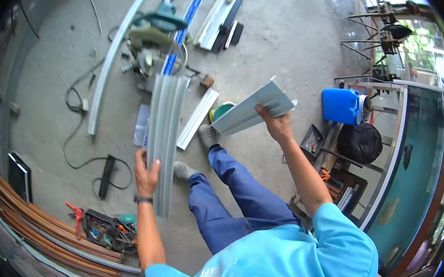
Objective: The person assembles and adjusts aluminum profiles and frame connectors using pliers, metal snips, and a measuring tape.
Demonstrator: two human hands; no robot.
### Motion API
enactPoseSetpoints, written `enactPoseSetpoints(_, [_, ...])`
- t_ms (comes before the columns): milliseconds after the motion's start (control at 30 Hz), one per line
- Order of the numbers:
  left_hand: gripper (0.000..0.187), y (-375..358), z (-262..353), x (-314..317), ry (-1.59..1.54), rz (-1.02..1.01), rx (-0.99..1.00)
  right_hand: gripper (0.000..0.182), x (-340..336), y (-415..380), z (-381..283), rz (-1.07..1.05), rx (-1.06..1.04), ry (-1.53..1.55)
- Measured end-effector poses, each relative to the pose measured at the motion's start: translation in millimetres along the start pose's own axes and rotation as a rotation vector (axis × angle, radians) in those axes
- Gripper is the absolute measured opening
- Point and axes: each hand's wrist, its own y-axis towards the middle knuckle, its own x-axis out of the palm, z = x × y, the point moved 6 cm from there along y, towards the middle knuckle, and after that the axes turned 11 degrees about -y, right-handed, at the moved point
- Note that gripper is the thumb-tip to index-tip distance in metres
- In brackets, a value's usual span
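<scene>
My left hand (pixel 146 172) grips the edge of a long ribbed metal panel (pixel 166 128), its thumb on the face and the far end close to the miter saw (pixel 152 54). My right hand (pixel 276 123) holds a shorter, wider metal profile (pixel 254 108), thumb on top and the fingers hidden beneath. The two pieces are apart. Between them a white metal strip (pixel 197 118) lies on the floor, with a green round container (pixel 221 111) partly covered by the shorter profile.
Metal lengths (pixel 220 13) lie on the floor beyond the saw. A blue jerrycan (pixel 341 105) and a black bag (pixel 360 143) are at the right, beside a glass-topped frame (pixel 404 174). At lower left are a toolbox (pixel 108 229), brown bars (pixel 43 228) and a cable (pixel 71 150).
</scene>
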Motion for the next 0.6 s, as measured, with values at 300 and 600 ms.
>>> enactPoseSetpoints(300, [0.047,-176,270,-10,0.039,-0.257,-0.046,0.027,-50,-45,-178,-0.146,-0.301,0.226])
enactPoseSetpoints(600, [0.051,-251,418,-5,0.646,0.192,0.389,0.036,-67,-53,-275,-0.327,-0.752,0.053])
